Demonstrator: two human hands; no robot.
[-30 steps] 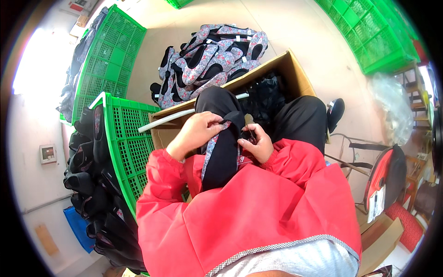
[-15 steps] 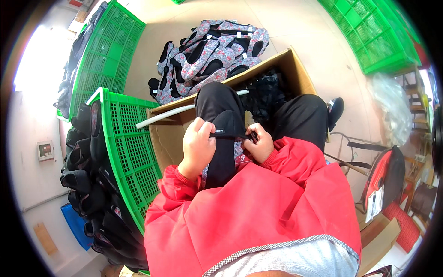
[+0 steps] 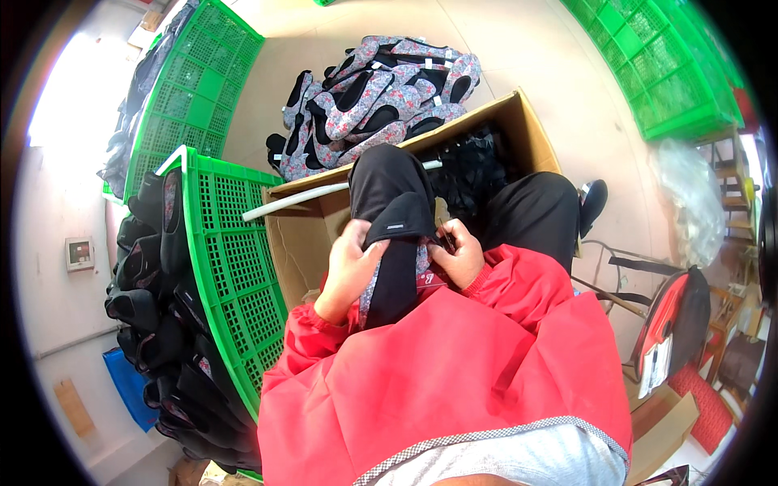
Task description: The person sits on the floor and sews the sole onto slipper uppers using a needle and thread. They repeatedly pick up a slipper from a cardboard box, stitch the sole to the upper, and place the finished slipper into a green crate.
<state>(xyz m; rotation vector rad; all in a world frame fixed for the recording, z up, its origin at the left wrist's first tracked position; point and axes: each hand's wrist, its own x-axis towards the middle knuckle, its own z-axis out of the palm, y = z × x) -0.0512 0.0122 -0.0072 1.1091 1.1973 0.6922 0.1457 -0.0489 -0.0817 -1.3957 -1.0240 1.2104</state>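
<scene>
A black cloth shoe upper with a small pale label and flowered lining lies across my lap, between my hands. My left hand grips its left edge with thumb and fingers. On the other side, my right hand is closed round a small dark slim tool, close against the upper's right edge; its exact kind is hard to make out. Below the label part, a black panel runs down toward my red smock, with flowered cloth along both sides.
An open cardboard box holding black pieces stands around my knees, a white tube across it. Beyond it lies a heap of flowered uppers. Left is a green crate beside many black uppers; more green crates stand farther off.
My left hand has opened out of its fist-like grip and shifted lower on the upper's edge. The labelled part now lies flatter and shows more. My right hand has barely moved.
</scene>
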